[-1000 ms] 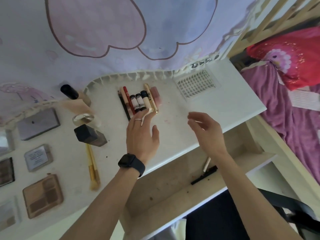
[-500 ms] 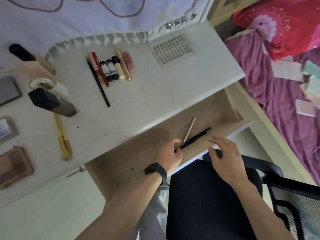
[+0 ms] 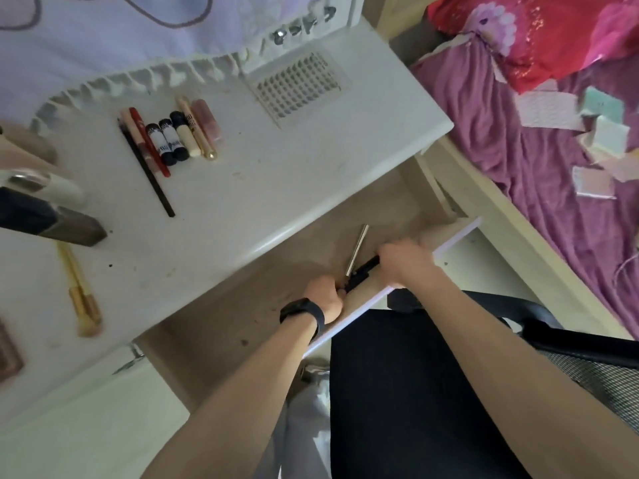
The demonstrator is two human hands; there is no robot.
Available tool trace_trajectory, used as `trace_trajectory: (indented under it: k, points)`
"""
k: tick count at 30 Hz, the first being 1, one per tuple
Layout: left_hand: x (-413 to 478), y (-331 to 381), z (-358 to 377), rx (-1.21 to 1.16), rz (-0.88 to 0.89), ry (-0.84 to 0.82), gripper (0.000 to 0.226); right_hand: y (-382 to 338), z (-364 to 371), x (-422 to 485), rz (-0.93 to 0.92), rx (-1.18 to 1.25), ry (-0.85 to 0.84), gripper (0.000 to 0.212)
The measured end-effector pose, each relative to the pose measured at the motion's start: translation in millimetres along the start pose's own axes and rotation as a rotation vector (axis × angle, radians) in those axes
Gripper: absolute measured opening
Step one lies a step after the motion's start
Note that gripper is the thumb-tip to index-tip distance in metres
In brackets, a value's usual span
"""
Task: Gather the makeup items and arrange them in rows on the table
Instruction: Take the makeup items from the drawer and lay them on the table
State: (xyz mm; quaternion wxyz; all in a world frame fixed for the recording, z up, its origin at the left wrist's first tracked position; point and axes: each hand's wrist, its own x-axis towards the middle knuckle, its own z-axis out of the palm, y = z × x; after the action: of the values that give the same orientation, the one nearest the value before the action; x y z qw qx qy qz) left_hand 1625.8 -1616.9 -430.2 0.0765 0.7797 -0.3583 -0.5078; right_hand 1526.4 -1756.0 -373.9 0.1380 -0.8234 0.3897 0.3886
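Black and slim, the liner pencil (image 3: 363,274) lies in the open drawer (image 3: 242,305) under the worktop's (image 3: 276,188) front edge, touching a silver tube (image 3: 358,248). The left hand (image 3: 325,295) curls round its near end and the right hand (image 3: 408,264) round its far end. A row of lipsticks (image 3: 173,140) sits near the back edge.

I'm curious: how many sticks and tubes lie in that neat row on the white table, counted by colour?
Thin black pencil: 1
Red pencil: 1
Pale pink tubes: 2
Black-and-white tubes: 2
Cream tube with black cap: 1
Gold-tipped beige pen: 1
Total: 8
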Motion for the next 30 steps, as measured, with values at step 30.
trace_trajectory:
  k: [30]
  points:
    - [52, 44, -9, 0.157, 0.021, 0.062, 0.015, 22, -2, 1, -0.092, -0.04, 0.088, 0.007]
